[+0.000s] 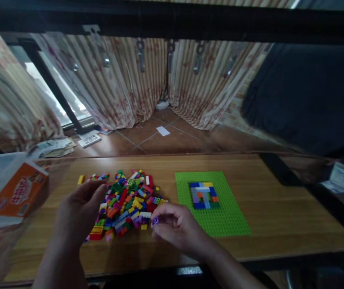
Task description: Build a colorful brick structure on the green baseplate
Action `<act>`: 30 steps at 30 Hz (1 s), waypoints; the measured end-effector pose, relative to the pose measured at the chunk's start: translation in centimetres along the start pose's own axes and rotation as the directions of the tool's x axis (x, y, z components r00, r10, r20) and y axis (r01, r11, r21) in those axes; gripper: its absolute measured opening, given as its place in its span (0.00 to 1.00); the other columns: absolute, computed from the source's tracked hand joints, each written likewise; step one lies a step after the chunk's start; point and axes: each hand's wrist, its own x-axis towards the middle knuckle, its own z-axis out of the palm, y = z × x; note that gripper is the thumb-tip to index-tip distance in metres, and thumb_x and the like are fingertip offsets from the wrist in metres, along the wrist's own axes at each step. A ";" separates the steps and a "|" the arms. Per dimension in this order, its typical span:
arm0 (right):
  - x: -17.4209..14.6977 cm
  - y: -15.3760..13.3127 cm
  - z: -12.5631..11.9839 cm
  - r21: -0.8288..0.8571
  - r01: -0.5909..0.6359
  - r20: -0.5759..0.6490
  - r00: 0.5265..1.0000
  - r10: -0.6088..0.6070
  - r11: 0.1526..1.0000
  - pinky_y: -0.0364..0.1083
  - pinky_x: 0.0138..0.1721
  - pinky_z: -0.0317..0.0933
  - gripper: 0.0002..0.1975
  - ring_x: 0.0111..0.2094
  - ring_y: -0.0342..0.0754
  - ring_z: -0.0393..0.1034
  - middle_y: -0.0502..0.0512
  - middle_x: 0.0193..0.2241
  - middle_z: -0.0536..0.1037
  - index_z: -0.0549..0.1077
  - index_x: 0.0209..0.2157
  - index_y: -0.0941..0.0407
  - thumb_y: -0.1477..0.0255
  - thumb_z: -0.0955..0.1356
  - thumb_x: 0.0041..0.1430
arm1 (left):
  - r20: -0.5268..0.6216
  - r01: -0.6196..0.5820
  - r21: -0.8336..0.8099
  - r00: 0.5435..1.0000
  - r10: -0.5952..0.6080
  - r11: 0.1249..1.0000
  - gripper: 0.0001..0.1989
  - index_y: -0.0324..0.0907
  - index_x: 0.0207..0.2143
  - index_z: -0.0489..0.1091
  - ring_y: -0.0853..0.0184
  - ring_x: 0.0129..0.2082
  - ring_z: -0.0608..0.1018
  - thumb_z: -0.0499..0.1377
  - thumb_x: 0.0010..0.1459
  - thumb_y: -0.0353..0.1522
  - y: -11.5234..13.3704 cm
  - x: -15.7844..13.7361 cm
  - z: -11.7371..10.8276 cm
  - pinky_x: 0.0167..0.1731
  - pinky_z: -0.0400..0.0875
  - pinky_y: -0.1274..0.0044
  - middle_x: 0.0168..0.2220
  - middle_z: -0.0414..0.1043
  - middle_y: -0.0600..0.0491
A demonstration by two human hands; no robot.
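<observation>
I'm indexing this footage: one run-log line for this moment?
right hand: holds purple brick; left hand: by brick pile; green baseplate: bears brick cluster

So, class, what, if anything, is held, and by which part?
The right hand pinches a small purple brick, apparently by its sides. Whether the left hand holds anything cannot be told.

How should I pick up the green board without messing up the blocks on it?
I'd hold the green board by its bare left and right edges, coming in from both sides and keeping it level. It's thin and lies flat on the table, and the blocks sit in from those edges.
</observation>
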 end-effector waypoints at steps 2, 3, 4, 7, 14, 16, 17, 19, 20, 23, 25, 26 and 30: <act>-0.9 0.0 -0.6 -0.064 0.015 -0.020 1.000 -0.016 0.998 0.39 0.27 0.59 0.07 0.25 0.40 0.67 0.46 0.25 0.74 0.75 0.33 0.55 0.76 0.67 0.52 | 0.076 -0.011 -0.032 0.997 0.013 0.999 0.18 0.43 0.36 0.76 0.61 0.31 0.79 0.60 0.48 0.45 0.7 -0.3 1.1 0.29 0.72 0.76 0.31 0.79 0.52; -1.2 -0.1 -1.1 -0.123 0.037 -0.030 0.999 -0.041 0.992 0.39 0.27 0.59 0.09 0.25 0.39 0.66 0.46 0.26 0.74 0.76 0.35 0.54 0.76 0.66 0.53 | 0.107 -0.024 -0.038 0.994 0.028 0.999 0.18 0.43 0.37 0.76 0.61 0.32 0.79 0.60 0.48 0.45 1.1 -0.5 1.9 0.31 0.72 0.75 0.33 0.79 0.52; -1.5 -0.3 -1.9 -0.189 0.064 -0.043 0.996 -0.074 0.980 0.39 0.27 0.58 0.10 0.26 0.40 0.66 0.47 0.27 0.75 0.77 0.37 0.53 0.76 0.66 0.54 | 0.144 -0.050 -0.040 0.988 0.055 0.998 0.18 0.43 0.37 0.76 0.61 0.34 0.79 0.60 0.48 0.45 1.5 -0.8 2.7 0.33 0.72 0.75 0.34 0.79 0.52; -2.4 -0.7 -4.7 -0.419 0.115 -0.121 0.976 -0.181 0.901 0.42 0.32 0.62 0.13 0.31 0.42 0.69 0.50 0.31 0.77 0.76 0.43 0.52 0.74 0.64 0.59 | 0.266 -0.161 -0.052 0.949 0.169 0.986 0.16 0.44 0.39 0.75 0.62 0.36 0.78 0.59 0.51 0.43 3.0 -2.0 5.5 0.37 0.72 0.75 0.36 0.79 0.52; -4.2 -0.4 -11.9 -0.583 -0.057 -0.391 0.894 -0.218 0.811 0.45 0.36 0.66 0.11 0.35 0.46 0.74 0.54 0.36 0.79 0.71 0.44 0.54 0.70 0.66 0.59 | 0.519 -0.270 -0.175 0.792 0.322 0.947 0.12 0.43 0.37 0.74 0.66 0.33 0.77 0.53 0.59 0.38 6.9 -5.2 11.1 0.35 0.69 0.77 0.33 0.77 0.53; -4.4 0.0 -12.9 -0.623 -0.062 -0.383 0.893 -0.235 0.780 0.46 0.37 0.67 0.06 0.35 0.47 0.74 0.53 0.34 0.79 0.72 0.39 0.54 0.71 0.66 0.59 | 0.559 -0.234 -0.187 0.773 0.299 0.954 0.12 0.42 0.37 0.74 0.66 0.31 0.76 0.53 0.59 0.37 7.2 -5.6 12.1 0.32 0.68 0.77 0.31 0.76 0.53; -4.4 0.1 -13.1 -0.648 -0.066 -0.373 0.896 -0.241 0.759 0.47 0.39 0.66 0.05 0.35 0.47 0.74 0.53 0.34 0.79 0.72 0.38 0.54 0.72 0.66 0.58 | 0.570 -0.222 -0.185 0.770 0.288 0.957 0.12 0.42 0.37 0.74 0.66 0.30 0.76 0.53 0.59 0.37 7.1 -5.7 12.5 0.31 0.68 0.77 0.30 0.76 0.53; -4.3 0.3 -13.2 -0.689 -0.078 -0.355 0.903 -0.242 0.720 0.47 0.40 0.66 0.06 0.35 0.47 0.74 0.52 0.34 0.79 0.72 0.38 0.54 0.73 0.66 0.58 | 0.585 -0.221 -0.163 0.763 0.274 0.962 0.12 0.42 0.37 0.74 0.66 0.28 0.75 0.53 0.59 0.36 6.9 -5.9 13.2 0.30 0.67 0.77 0.29 0.75 0.53; -4.3 0.3 -13.2 -0.707 -0.083 -0.345 0.907 -0.241 0.702 0.48 0.40 0.65 0.06 0.35 0.47 0.73 0.52 0.35 0.79 0.72 0.38 0.54 0.73 0.65 0.58 | 0.593 -0.228 -0.149 0.758 0.271 0.962 0.12 0.42 0.37 0.74 0.67 0.28 0.75 0.53 0.59 0.36 6.7 -5.9 13.5 0.29 0.66 0.77 0.29 0.75 0.53; -4.2 0.2 -13.3 -0.743 -0.089 -0.331 0.910 -0.248 0.663 0.48 0.40 0.65 0.05 0.36 0.47 0.73 0.52 0.35 0.79 0.72 0.37 0.54 0.74 0.65 0.58 | 0.612 -0.249 -0.106 0.747 0.260 0.963 0.11 0.41 0.37 0.74 0.67 0.27 0.74 0.53 0.59 0.36 6.3 -5.8 14.1 0.28 0.65 0.77 0.28 0.74 0.54; -4.4 0.0 -13.9 -0.748 -0.103 -0.348 0.902 -0.256 0.655 0.47 0.39 0.65 0.06 0.35 0.47 0.74 0.52 0.34 0.79 0.72 0.37 0.54 0.74 0.65 0.58 | 0.618 -0.265 -0.092 0.741 0.264 0.960 0.11 0.41 0.37 0.73 0.67 0.27 0.74 0.54 0.59 0.35 6.1 -5.8 14.4 0.29 0.65 0.77 0.28 0.75 0.53; -4.5 -0.1 -14.3 -0.744 -0.115 -0.367 0.894 -0.259 0.658 0.47 0.38 0.65 0.06 0.35 0.47 0.74 0.52 0.34 0.79 0.73 0.37 0.54 0.74 0.65 0.58 | 0.619 -0.274 -0.088 0.739 0.268 0.958 0.11 0.41 0.37 0.73 0.67 0.27 0.75 0.54 0.59 0.35 6.1 -5.8 14.5 0.29 0.65 0.77 0.29 0.75 0.53; -4.8 -0.1 -16.1 -0.704 -0.195 -0.486 0.833 -0.263 0.682 0.46 0.36 0.65 0.08 0.34 0.47 0.75 0.52 0.33 0.80 0.73 0.39 0.54 0.72 0.67 0.57 | 0.626 -0.303 -0.078 0.727 0.284 0.950 0.11 0.41 0.38 0.73 0.67 0.28 0.75 0.53 0.59 0.35 6.1 -5.9 14.8 0.29 0.65 0.77 0.29 0.75 0.52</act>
